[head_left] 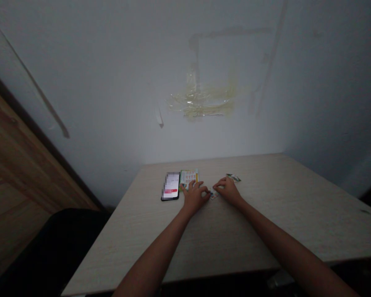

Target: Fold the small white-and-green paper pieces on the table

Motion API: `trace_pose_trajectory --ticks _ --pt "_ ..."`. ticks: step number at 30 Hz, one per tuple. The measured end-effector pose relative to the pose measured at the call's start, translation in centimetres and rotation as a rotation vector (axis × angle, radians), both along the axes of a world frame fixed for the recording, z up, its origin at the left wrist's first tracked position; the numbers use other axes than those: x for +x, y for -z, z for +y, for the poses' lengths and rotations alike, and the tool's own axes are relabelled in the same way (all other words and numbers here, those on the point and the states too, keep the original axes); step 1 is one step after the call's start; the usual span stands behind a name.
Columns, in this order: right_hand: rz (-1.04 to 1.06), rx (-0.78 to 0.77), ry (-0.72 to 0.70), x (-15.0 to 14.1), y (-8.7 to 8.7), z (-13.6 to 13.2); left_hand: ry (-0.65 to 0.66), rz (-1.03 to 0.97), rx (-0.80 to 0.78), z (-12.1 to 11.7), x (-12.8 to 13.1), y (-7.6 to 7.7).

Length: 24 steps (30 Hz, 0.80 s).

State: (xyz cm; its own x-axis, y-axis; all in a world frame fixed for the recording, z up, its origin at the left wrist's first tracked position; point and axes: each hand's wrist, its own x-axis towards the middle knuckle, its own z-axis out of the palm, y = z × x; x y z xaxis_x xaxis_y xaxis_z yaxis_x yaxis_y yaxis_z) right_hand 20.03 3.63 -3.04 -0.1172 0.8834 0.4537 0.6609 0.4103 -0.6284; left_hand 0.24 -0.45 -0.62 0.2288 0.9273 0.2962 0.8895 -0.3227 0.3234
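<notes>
My left hand (pixel 196 198) rests on the table with its outer fingers spread over the lower edge of a printed leaflet (pixel 189 175). Its thumb and forefinger tips come together beside a small coloured piece (pixel 214 196) on the tabletop. Across from it, my right hand (pixel 229 191) has its fingertips pinched just above that piece. Whatever either pinch holds is too small and dim to make out. Behind the right hand lies a small green and white packet or scrap (pixel 234 177).
A phone (pixel 171 186) with a lit, partly blurred screen lies left of the leaflet. The pale wooden table (pixel 148 231) meets a wall (pixel 117 103) with yellowed tape (pixel 208 103). A dark chair-like shape (pixel 71 243) and wooden panel (pixel 21 161) stand at left.
</notes>
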Motion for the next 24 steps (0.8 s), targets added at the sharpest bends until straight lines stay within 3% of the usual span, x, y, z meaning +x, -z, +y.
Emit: trace_pose_trajectory --ticks 10,24 --pt "0.005 -0.024 -0.096 0.22 -0.23 -0.42 0.007 -0.002 0.019 -0.03 -0.08 0.01" --pt "-0.031 0.000 0.024 -0.25 -0.03 -0.12 -0.004 0.000 0.005 -0.02 0.04 -0.10"
